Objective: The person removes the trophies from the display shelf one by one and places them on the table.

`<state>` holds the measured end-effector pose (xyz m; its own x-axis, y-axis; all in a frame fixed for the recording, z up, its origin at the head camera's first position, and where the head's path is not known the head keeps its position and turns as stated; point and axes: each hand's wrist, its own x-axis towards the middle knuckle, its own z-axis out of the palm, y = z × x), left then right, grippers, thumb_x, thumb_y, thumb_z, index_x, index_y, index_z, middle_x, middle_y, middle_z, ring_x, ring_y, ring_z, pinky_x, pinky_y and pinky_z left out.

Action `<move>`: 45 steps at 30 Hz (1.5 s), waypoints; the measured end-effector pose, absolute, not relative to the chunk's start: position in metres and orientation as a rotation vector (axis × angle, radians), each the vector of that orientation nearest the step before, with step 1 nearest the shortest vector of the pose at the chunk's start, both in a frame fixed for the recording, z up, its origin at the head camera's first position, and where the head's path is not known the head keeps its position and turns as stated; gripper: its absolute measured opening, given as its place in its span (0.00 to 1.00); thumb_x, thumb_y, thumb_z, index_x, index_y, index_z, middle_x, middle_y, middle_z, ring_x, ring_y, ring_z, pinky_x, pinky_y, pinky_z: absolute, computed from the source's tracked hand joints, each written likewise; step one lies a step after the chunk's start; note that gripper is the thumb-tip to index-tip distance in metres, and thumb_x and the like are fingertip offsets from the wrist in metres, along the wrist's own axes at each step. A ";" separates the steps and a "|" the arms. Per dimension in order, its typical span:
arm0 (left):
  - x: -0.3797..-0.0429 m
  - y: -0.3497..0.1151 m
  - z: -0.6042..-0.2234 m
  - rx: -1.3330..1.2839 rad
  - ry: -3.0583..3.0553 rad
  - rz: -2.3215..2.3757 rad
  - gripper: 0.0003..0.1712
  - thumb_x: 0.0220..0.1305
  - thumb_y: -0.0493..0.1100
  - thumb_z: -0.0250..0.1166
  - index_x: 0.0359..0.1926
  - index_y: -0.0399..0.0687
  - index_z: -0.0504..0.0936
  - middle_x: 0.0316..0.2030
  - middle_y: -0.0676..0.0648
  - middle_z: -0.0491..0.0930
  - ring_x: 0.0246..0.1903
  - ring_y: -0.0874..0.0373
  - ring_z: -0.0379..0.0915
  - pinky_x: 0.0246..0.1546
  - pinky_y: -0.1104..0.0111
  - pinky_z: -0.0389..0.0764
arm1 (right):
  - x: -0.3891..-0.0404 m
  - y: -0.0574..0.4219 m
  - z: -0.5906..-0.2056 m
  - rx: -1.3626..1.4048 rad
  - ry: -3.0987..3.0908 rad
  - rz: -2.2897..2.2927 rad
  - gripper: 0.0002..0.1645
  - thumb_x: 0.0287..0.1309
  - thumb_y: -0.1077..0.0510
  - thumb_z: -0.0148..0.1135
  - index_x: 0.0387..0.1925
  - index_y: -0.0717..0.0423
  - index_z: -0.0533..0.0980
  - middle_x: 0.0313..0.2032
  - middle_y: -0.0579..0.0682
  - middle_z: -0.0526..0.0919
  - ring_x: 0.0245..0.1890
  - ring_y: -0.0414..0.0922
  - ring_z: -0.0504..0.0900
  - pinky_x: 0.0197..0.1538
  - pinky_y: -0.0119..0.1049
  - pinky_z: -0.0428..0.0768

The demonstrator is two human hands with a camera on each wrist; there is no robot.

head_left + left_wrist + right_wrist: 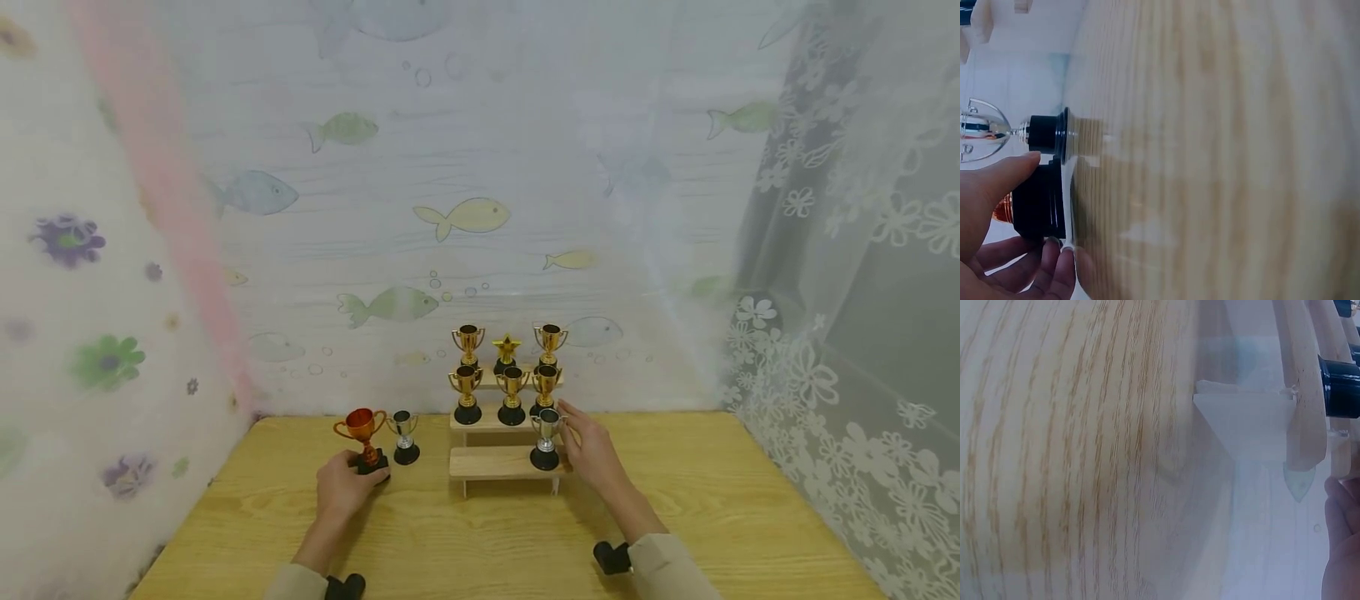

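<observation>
Near the left of the table, my left hand (347,490) grips the black base of a bronze-coloured trophy cup (362,425), thumb on one side and fingers on the other. The trophy stands upright, close beside a small silver trophy cup (402,425). In the left wrist view, the thumb lies along the black base (1038,200). A second silver trophy cup (547,425) stands at the right end of the lowest step of a wooden tiered stand (487,462). Beside it is my right hand (594,450), its fingers fairly straight; whether they touch the cup is unclear.
On the middle step stand several gold trophy cups (512,383). The top step carries gold cups (468,337) and a gold star trophy (506,348). Behind the wooden table (480,542) is a sheet printed with fish (472,215); a lace curtain (817,375) hangs at right.
</observation>
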<state>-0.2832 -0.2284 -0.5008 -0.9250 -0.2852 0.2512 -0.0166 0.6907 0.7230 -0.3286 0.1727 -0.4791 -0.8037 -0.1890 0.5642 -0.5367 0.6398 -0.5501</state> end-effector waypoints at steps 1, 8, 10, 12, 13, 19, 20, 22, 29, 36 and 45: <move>-0.283 -0.229 -0.501 0.244 -2.565 -1.089 0.33 0.54 0.44 0.78 0.52 0.20 0.79 0.47 0.24 0.81 0.49 0.29 0.78 0.50 0.43 0.79 | -0.329 0.173 -0.479 0.567 -2.402 1.021 0.12 0.74 0.65 0.56 0.44 0.68 0.83 0.66 0.66 0.74 0.65 0.66 0.74 0.64 0.60 0.72; -0.284 -0.231 -0.500 0.263 -2.579 -1.079 0.34 0.54 0.44 0.79 0.52 0.20 0.78 0.47 0.24 0.81 0.49 0.29 0.78 0.49 0.43 0.79 | -0.329 0.171 -0.481 0.567 -2.391 1.013 0.12 0.74 0.64 0.56 0.40 0.66 0.83 0.66 0.66 0.75 0.64 0.66 0.74 0.62 0.60 0.74; -0.284 -0.232 -0.499 0.265 -2.580 -1.085 0.33 0.54 0.43 0.79 0.52 0.20 0.79 0.47 0.24 0.82 0.49 0.29 0.78 0.50 0.43 0.79 | -0.329 0.171 -0.480 0.570 -2.387 1.016 0.12 0.74 0.64 0.55 0.38 0.65 0.83 0.65 0.66 0.75 0.64 0.66 0.74 0.62 0.60 0.74; -0.284 -0.232 -0.499 0.265 -2.583 -1.089 0.33 0.54 0.43 0.79 0.51 0.20 0.79 0.47 0.24 0.82 0.49 0.29 0.78 0.50 0.43 0.79 | -0.329 0.171 -0.480 0.572 -2.385 1.015 0.12 0.74 0.64 0.55 0.37 0.65 0.83 0.65 0.66 0.75 0.64 0.66 0.74 0.62 0.60 0.74; -0.284 -0.232 -0.498 0.264 -2.584 -1.089 0.33 0.54 0.43 0.79 0.51 0.20 0.79 0.47 0.24 0.82 0.49 0.29 0.79 0.50 0.43 0.79 | -0.329 0.171 -0.480 0.573 -2.382 1.011 0.12 0.74 0.64 0.56 0.38 0.65 0.83 0.65 0.66 0.75 0.64 0.66 0.75 0.62 0.60 0.74; -0.283 -0.233 -0.497 0.252 -2.591 -1.082 0.34 0.53 0.42 0.79 0.52 0.19 0.77 0.48 0.23 0.81 0.50 0.28 0.78 0.52 0.42 0.78 | -0.330 0.170 -0.480 0.577 -2.370 0.996 0.11 0.73 0.65 0.56 0.43 0.68 0.83 0.65 0.65 0.76 0.63 0.66 0.75 0.62 0.60 0.74; -0.282 -0.233 -0.497 0.248 -2.594 -1.079 0.35 0.53 0.41 0.79 0.53 0.19 0.77 0.48 0.23 0.80 0.50 0.28 0.77 0.52 0.41 0.77 | -0.330 0.170 -0.479 0.576 -2.372 1.001 0.11 0.73 0.65 0.56 0.45 0.69 0.83 0.65 0.65 0.76 0.63 0.66 0.75 0.62 0.60 0.74; -0.281 -0.234 -0.496 0.241 -2.604 -1.069 0.37 0.52 0.41 0.79 0.53 0.17 0.76 0.48 0.22 0.79 0.49 0.27 0.77 0.52 0.41 0.77 | -0.330 0.170 -0.480 0.577 -2.373 1.005 0.12 0.73 0.66 0.56 0.46 0.70 0.82 0.65 0.66 0.75 0.63 0.66 0.75 0.62 0.60 0.74; -0.273 -0.234 -0.493 0.228 -2.663 -1.057 0.43 0.50 0.43 0.79 0.57 0.15 0.72 0.49 0.19 0.77 0.52 0.25 0.74 0.53 0.39 0.76 | -0.330 0.171 -0.481 0.565 -2.370 0.998 0.11 0.73 0.65 0.56 0.41 0.67 0.83 0.65 0.65 0.76 0.63 0.66 0.75 0.61 0.60 0.75; -0.266 -0.235 -0.491 0.225 -2.725 -1.118 0.45 0.53 0.46 0.77 0.61 0.17 0.70 0.52 0.20 0.75 0.55 0.24 0.71 0.55 0.39 0.75 | -0.330 0.172 -0.480 0.556 -2.388 1.017 0.11 0.73 0.65 0.57 0.42 0.68 0.83 0.65 0.66 0.75 0.64 0.65 0.74 0.62 0.60 0.74; -0.254 -0.232 -0.486 0.180 -2.791 -1.075 0.41 0.52 0.47 0.80 0.56 0.19 0.75 0.50 0.24 0.79 0.53 0.26 0.74 0.54 0.41 0.76 | -0.329 0.172 -0.480 0.558 -2.388 1.010 0.11 0.73 0.65 0.57 0.41 0.68 0.83 0.65 0.66 0.75 0.63 0.66 0.75 0.62 0.60 0.74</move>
<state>-0.2536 -0.2319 -0.4861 -0.9822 -0.1633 0.0923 -0.0592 0.7368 0.6735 -0.3292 0.1718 -0.4802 -0.7991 -0.1772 0.5745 -0.5356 0.6437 -0.5466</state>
